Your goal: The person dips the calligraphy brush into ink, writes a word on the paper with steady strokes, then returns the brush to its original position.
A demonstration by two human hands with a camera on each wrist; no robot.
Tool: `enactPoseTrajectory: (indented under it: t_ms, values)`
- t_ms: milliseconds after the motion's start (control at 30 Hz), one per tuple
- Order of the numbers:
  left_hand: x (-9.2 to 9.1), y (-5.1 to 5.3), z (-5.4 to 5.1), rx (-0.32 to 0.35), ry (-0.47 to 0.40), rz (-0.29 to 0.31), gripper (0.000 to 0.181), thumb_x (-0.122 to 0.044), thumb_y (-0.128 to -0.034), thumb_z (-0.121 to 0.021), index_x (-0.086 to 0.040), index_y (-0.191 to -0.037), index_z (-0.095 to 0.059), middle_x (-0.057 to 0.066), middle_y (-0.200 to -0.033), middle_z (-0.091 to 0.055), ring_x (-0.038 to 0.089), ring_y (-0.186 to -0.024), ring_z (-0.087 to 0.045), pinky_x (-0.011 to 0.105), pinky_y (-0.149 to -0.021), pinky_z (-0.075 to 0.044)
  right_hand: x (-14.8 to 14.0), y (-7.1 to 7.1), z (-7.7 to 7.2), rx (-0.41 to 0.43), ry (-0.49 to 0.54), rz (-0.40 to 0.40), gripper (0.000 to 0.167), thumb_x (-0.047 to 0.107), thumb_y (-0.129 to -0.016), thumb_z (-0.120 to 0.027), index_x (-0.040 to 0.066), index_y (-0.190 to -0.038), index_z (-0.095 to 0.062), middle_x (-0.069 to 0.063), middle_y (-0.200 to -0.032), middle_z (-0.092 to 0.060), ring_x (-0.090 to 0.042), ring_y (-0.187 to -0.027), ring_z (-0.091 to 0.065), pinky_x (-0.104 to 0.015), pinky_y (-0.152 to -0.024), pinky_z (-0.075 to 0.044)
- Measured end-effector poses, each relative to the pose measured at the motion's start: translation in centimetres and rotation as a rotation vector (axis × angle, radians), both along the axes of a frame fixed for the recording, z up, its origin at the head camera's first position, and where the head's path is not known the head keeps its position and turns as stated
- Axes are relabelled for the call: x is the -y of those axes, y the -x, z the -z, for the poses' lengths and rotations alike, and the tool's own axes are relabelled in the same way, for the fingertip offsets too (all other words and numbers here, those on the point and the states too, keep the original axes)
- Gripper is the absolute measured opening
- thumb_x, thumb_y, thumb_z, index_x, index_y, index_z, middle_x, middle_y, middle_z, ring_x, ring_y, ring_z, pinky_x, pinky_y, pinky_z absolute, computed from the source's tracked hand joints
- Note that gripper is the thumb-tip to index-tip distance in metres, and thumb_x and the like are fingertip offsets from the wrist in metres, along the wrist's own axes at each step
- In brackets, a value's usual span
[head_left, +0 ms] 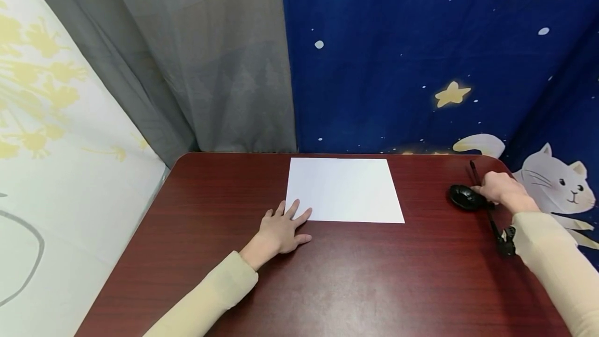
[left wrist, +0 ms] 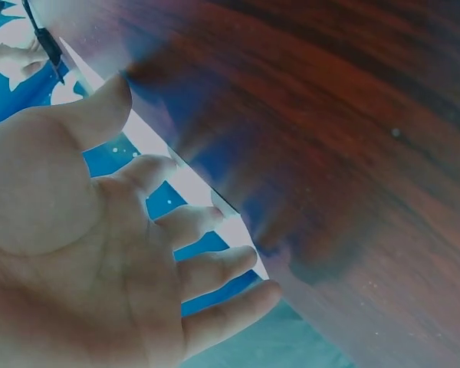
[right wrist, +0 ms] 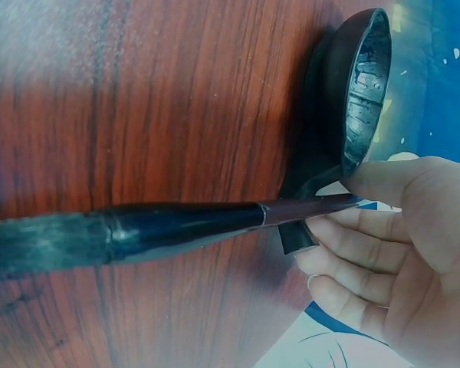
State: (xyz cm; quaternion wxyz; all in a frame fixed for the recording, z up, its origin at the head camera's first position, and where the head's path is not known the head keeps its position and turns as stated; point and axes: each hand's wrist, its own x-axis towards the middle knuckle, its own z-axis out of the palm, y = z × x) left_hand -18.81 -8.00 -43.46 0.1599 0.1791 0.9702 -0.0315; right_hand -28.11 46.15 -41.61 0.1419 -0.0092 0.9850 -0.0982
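Note:
My left hand point(head_left: 283, 230) lies with spread fingers at the near left corner of a white sheet of paper point(head_left: 346, 189); the fingertips rest on its edge. The left wrist view shows the palm and straight fingers point(left wrist: 207, 218). At the right end, my right hand point(head_left: 503, 189) pinches a dark-handled writing brush point(right wrist: 192, 230), thumb on the dish side and fingers opposite. The brush lies across the short arm of a round black ink dish point(head_left: 466, 197), its bristles point(right wrist: 46, 245) pointing toward me. The exact finger contact is partly hidden.
The reddish-brown wooden table point(head_left: 374, 285) has rounded far corners. Behind it hang a grey curtain point(head_left: 224, 66) and a blue curtain with stars point(head_left: 374, 66). A pale patterned cloth point(head_left: 70, 181) borders the left side. The right table edge is close to my right hand.

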Motion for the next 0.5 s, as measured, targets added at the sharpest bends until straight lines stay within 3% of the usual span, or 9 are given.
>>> enactPoseTrajectory:
  t_ms: [500]
  values:
    - [-0.46, -0.28, -0.09, -0.007, 0.01, 0.016, 0.067, -0.059, -0.1021, -0.045, -0.035, -0.161, -0.026, 0.001, -0.168, -0.019, 0.032, -0.152, -0.022, 0.049, -0.115, -0.032, -0.02, 0.06, 0.07, -0.006, -0.004, -0.025, 0.042, 0.024, -0.099, -0.057, 0.012, -0.059, -0.052, -0.001, -0.056, -0.052, -0.019, -0.055, -0.055, -0.042, -0.058, -0.045]
